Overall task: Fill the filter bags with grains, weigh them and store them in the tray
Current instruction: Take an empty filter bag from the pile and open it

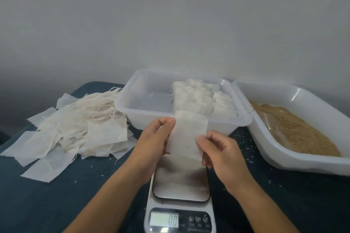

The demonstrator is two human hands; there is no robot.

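I hold a flat white filter bag (186, 134) in the air above the kitchen scale (180, 195). My left hand (153, 138) pinches its left edge near the top, and my right hand (221, 153) pinches its lower right edge. The scale's steel plate has nothing on it and the display (164, 219) reads 0.0. Behind the bag stands a clear plastic tray (132, 108) with several filled bags (200, 98) stacked at its right side. A white tub (284, 153) of brown grains (295, 128) sits at the right.
A loose pile of empty filter bags with strings (75, 126) spreads over the left of the dark blue table (56, 204). Spilled grains dot the table around the scale. A plain grey wall rises right behind the tray and tub.
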